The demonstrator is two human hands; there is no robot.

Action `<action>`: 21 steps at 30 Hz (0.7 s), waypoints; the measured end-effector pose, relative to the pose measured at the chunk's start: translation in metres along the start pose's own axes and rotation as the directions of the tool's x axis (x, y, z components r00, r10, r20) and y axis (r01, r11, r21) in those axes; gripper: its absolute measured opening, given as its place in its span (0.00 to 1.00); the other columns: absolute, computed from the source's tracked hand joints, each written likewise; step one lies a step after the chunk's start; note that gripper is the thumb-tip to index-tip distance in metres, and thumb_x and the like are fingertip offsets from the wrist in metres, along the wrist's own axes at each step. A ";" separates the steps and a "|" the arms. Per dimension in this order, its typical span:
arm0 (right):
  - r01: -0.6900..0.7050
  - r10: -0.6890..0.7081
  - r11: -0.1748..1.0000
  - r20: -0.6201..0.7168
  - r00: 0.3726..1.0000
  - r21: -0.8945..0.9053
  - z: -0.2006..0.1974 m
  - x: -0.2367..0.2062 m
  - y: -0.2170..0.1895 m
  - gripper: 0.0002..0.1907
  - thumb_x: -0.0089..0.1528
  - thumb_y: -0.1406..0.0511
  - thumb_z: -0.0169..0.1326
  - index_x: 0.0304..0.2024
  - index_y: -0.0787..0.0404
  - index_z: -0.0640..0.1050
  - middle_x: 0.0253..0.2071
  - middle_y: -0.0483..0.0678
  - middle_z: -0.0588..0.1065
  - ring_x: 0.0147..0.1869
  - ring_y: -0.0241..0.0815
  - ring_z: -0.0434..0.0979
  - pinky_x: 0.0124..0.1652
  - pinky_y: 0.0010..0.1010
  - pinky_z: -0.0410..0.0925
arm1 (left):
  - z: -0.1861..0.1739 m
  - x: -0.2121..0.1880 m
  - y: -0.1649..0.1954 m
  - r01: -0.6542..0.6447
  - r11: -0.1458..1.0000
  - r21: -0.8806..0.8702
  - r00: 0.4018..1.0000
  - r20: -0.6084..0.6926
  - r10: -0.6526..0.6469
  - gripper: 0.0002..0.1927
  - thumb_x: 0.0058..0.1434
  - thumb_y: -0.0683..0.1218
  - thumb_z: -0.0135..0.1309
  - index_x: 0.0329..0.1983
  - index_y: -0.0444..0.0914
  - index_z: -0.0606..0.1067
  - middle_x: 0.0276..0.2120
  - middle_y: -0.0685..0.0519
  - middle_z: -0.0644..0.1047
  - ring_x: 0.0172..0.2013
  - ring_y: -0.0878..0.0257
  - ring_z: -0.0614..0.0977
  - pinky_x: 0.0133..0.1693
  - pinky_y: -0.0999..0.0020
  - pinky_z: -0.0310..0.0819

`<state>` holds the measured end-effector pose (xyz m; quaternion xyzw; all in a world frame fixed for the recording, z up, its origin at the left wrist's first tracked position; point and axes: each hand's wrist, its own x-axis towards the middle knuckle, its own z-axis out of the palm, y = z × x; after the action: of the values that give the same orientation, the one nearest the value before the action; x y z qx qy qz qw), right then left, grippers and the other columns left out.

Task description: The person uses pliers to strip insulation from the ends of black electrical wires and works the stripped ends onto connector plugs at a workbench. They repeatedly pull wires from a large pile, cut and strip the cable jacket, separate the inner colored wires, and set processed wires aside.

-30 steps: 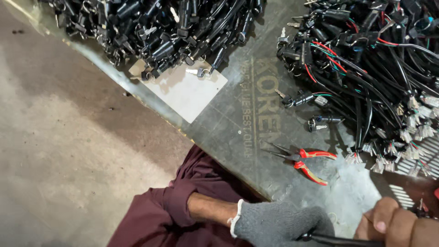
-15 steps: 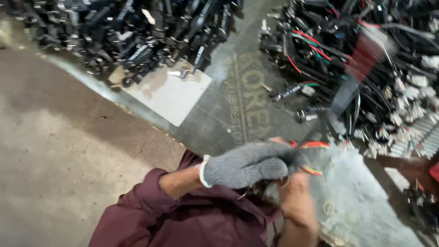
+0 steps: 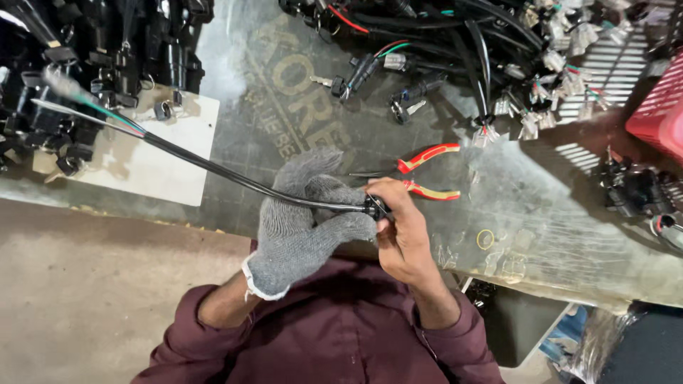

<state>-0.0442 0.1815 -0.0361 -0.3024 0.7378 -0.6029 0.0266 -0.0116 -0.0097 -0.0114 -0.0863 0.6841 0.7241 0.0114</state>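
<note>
My left hand (image 3: 304, 217), in a grey knit glove, grips a black sheathed cable (image 3: 206, 165) that runs up to the left and ends in loose coloured wires (image 3: 85, 103). My bare right hand (image 3: 398, 227) pinches the small black connector (image 3: 375, 207) at the cable's near end, right against the gloved fingers. Both hands are over the table's front edge, above my maroon sleeves. Red-and-yellow handled pliers (image 3: 427, 174) lie on the table just beyond my right hand.
A pile of black switch parts (image 3: 92, 50) covers the back left, partly on a white sheet (image 3: 149, 160). Tangled wire harnesses with white plugs (image 3: 498, 64) fill the back right. A red crate (image 3: 658, 107) stands at the right edge. Bare floor (image 3: 85, 299) lies to the left.
The cable has been swung from the right side over to the left. Both hands have come together at the table's front edge, with the right hand now on the connector.
</note>
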 end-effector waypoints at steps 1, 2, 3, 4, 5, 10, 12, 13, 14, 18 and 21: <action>-0.026 0.026 0.998 0.009 1.000 -0.063 -0.001 0.001 -0.002 0.17 0.67 0.73 0.44 0.60 0.64 0.68 0.48 0.54 0.70 0.51 0.51 0.71 0.53 0.38 0.65 | -0.003 0.002 0.004 -0.176 0.957 0.232 0.984 0.029 0.174 0.32 0.53 0.47 0.71 0.59 0.39 0.71 0.46 0.49 0.82 0.47 0.60 0.83 0.49 0.64 0.78; -0.047 0.049 0.991 0.011 0.999 -0.128 -0.001 0.001 -0.003 0.21 0.64 0.76 0.45 0.60 0.64 0.69 0.46 0.53 0.70 0.48 0.50 0.71 0.50 0.35 0.66 | -0.006 0.006 0.008 -0.345 0.828 0.442 0.937 0.107 0.334 0.27 0.52 0.47 0.70 0.54 0.42 0.74 0.49 0.49 0.81 0.50 0.56 0.81 0.52 0.62 0.76; -0.067 0.070 0.978 0.007 0.998 -0.197 -0.003 0.001 -0.004 0.25 0.60 0.79 0.46 0.60 0.64 0.70 0.44 0.53 0.70 0.44 0.48 0.71 0.48 0.33 0.67 | -0.008 0.010 0.012 -0.494 0.625 0.604 0.858 0.225 0.461 0.22 0.51 0.47 0.69 0.48 0.44 0.77 0.51 0.49 0.79 0.53 0.52 0.80 0.54 0.60 0.73; -0.062 0.066 0.975 0.009 0.998 -0.215 -0.004 0.001 -0.005 0.27 0.57 0.80 0.46 0.60 0.64 0.70 0.42 0.53 0.69 0.43 0.49 0.70 0.46 0.33 0.66 | -0.009 0.012 0.015 -0.389 0.753 0.531 0.920 0.189 0.342 0.23 0.52 0.48 0.68 0.51 0.42 0.76 0.52 0.51 0.80 0.52 0.53 0.81 0.53 0.61 0.75; -0.059 0.064 0.970 0.013 0.998 -0.235 -0.005 0.002 -0.006 0.30 0.55 0.81 0.46 0.60 0.64 0.70 0.40 0.53 0.68 0.41 0.50 0.69 0.44 0.33 0.66 | -0.010 0.013 0.016 -0.263 0.857 0.443 0.963 0.168 0.209 0.26 0.53 0.49 0.67 0.55 0.41 0.75 0.53 0.52 0.80 0.51 0.55 0.83 0.52 0.63 0.76; -0.089 0.098 0.967 0.024 0.995 -0.240 -0.009 0.003 -0.009 0.32 0.52 0.82 0.46 0.60 0.65 0.70 0.38 0.52 0.67 0.38 0.50 0.68 0.40 0.32 0.65 | -0.006 0.016 0.018 -0.350 0.803 0.482 0.934 0.246 0.259 0.19 0.57 0.51 0.66 0.49 0.39 0.79 0.58 0.48 0.78 0.56 0.49 0.80 0.55 0.59 0.75; -0.165 0.172 0.969 0.022 0.985 -0.181 -0.009 0.002 -0.008 0.32 0.51 0.82 0.45 0.58 0.65 0.72 0.36 0.53 0.66 0.36 0.49 0.68 0.37 0.31 0.65 | -0.003 0.015 0.019 -0.393 0.748 0.535 0.920 0.227 0.320 0.18 0.58 0.50 0.66 0.49 0.39 0.79 0.59 0.46 0.77 0.58 0.47 0.80 0.55 0.59 0.75; -0.141 0.145 0.973 0.010 0.989 -0.183 -0.009 0.001 -0.007 0.29 0.54 0.81 0.47 0.59 0.65 0.71 0.37 0.52 0.67 0.36 0.49 0.68 0.38 0.31 0.65 | -0.001 0.014 0.020 -0.373 0.733 0.569 0.928 0.236 0.288 0.17 0.59 0.50 0.66 0.49 0.40 0.80 0.57 0.48 0.79 0.56 0.48 0.81 0.54 0.59 0.75; -0.120 0.123 0.975 0.003 0.992 -0.186 -0.009 0.000 -0.006 0.26 0.57 0.81 0.50 0.59 0.65 0.71 0.37 0.52 0.67 0.37 0.49 0.68 0.39 0.31 0.65 | 0.000 0.013 0.022 -0.348 0.721 0.600 0.937 0.240 0.253 0.16 0.60 0.49 0.67 0.50 0.41 0.80 0.54 0.49 0.80 0.54 0.49 0.82 0.52 0.59 0.76; -0.127 0.125 0.980 -0.019 0.992 -0.153 -0.009 -0.002 -0.003 0.23 0.60 0.79 0.51 0.59 0.67 0.70 0.38 0.53 0.69 0.37 0.49 0.69 0.40 0.30 0.66 | 0.005 0.012 0.029 0.169 0.855 0.491 0.983 -0.024 -0.180 0.17 0.52 0.54 0.69 0.42 0.43 0.83 0.40 0.55 0.86 0.40 0.59 0.89 0.42 0.66 0.80; -0.119 0.117 0.986 -0.022 0.993 -0.119 -0.006 -0.001 -0.003 0.21 0.63 0.78 0.51 0.59 0.68 0.70 0.39 0.53 0.69 0.38 0.48 0.70 0.41 0.30 0.66 | 0.002 0.020 0.030 -0.099 0.941 0.322 0.995 0.041 0.091 0.30 0.56 0.54 0.68 0.57 0.37 0.72 0.45 0.51 0.83 0.44 0.58 0.86 0.47 0.67 0.79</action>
<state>-0.0445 0.1868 -0.0320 -0.2548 0.7895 -0.5570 0.0384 -0.0353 -0.0117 0.0158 -0.0408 0.7970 0.6027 -0.0008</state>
